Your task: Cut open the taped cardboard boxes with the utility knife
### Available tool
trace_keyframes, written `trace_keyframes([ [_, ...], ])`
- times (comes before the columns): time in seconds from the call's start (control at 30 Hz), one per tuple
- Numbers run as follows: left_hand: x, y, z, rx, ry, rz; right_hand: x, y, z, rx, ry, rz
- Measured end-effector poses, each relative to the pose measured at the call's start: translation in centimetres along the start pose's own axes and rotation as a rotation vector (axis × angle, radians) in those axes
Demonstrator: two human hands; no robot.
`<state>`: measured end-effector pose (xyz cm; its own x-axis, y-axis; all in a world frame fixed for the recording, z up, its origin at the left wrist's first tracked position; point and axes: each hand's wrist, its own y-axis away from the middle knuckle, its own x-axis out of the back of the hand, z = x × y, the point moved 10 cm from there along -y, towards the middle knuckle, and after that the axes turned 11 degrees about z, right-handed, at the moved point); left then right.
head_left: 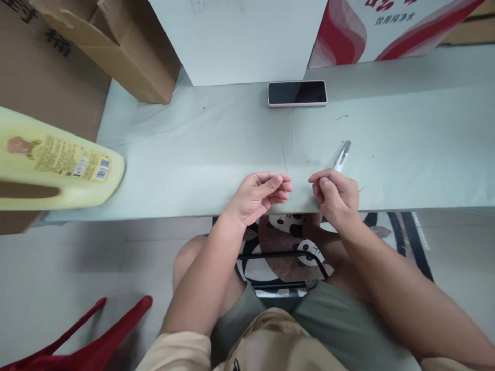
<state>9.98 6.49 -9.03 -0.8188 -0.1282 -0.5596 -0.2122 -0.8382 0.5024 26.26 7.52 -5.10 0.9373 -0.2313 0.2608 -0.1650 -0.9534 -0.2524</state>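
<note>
Just over the table's front edge, my left hand (260,197) is closed loosely, palm turned inward, its thumb lying against the curled fingers. Facing it across a small gap is my right hand (337,195), its fingers bent in and the thumb pressed to the index finger. Whatever either hand may pinch is too small or hidden to make out. A slim, pale, partly clear tool like a pen or cutter (343,155) shows just beyond my right knuckles. Its near end is hidden behind the hand. Farther back, a phone (297,94) in a pink case lies screen up.
A yellow jug (77,159) is at the left, near brown cardboard boxes (131,56). A white box (243,41) and a red-and-white carton (371,36) stand along the back of the pale green table (174,159). A red stool (96,335) is at lower left.
</note>
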Motion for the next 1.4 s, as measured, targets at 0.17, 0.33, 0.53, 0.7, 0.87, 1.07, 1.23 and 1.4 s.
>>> trace_keyframes([
  [0.17, 0.0, 0.0, 0.3, -0.014, -0.007, 0.010, 0.1, 0.1, 0.1, -0.003, 0.005, 0.000],
  [0.33, -0.4, 0.2, 1.1, -0.060, 0.012, 0.016, 0.0, 0.1, 0.0, 0.013, 0.011, -0.003],
  [0.53, -0.4, 0.2, 1.8, -0.140, -0.038, 0.015, -0.1, 0.0, -0.2, 0.015, 0.026, -0.004],
  [0.7, -0.1, 0.3, 2.0, -0.196, -0.089, 0.004, 0.0, -0.1, -0.2, 0.013, 0.030, 0.000],
  [0.87, -0.5, 0.8, 2.4, -0.238, -0.091, -0.056, 0.0, -0.2, -0.2, 0.016, 0.017, 0.002],
  [1.07, -1.9, 2.2, 1.3, -0.105, -0.162, -0.197, 0.2, -0.2, -0.4, 0.030, 0.024, 0.008],
  [1.23, -3.4, 4.1, 0.1, -0.004, -0.279, -0.379, 0.4, -0.1, -0.4, 0.031, 0.025, 0.009],
  [1.4, -4.2, 5.8, -1.6, 0.162, -0.426, -0.594, 0.4, -0.1, -0.6, 0.022, 0.044, 0.003],
])
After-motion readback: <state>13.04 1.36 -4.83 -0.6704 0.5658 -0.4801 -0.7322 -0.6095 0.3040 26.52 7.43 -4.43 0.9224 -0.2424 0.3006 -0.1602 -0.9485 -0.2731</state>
